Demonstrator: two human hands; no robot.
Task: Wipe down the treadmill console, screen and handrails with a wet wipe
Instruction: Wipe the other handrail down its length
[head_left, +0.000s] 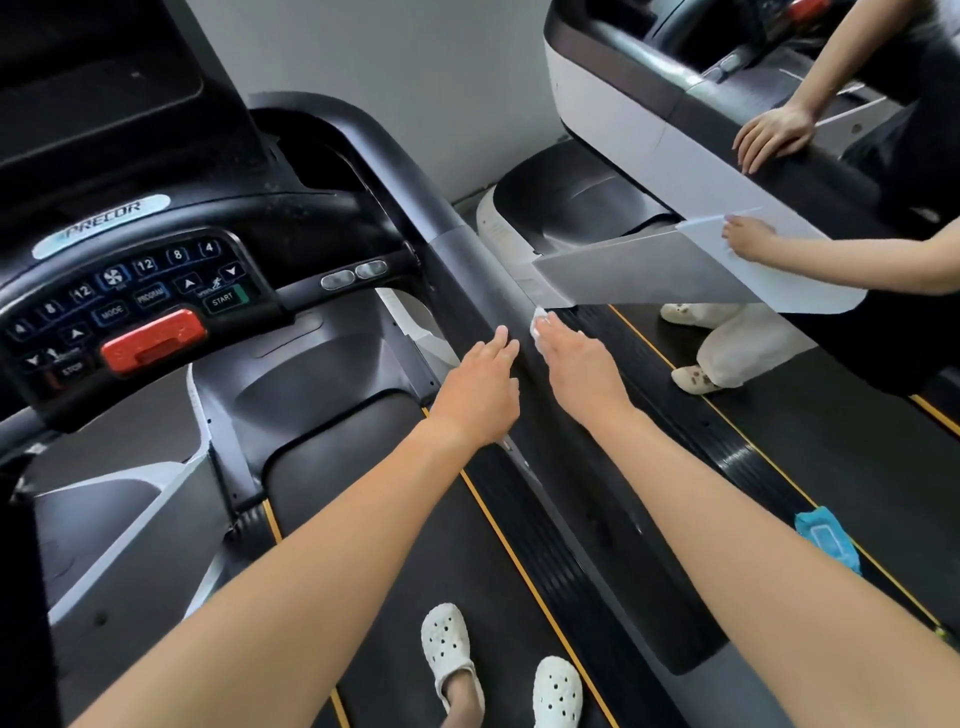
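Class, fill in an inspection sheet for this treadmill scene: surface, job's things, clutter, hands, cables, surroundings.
Surface: dark handrail running diagonally; console to its left.
Job's things: white wipe on the handrail, under the right fingertips.
Clutter: blue wipe pack on the next treadmill's deck.
Hands: left hand flat against the handrail, holding nothing; right hand presses the wipe with straight fingers.
Cables: nothing seen.
Surroundings: second person stands on the next treadmill, hands on its rail; grey wall behind.
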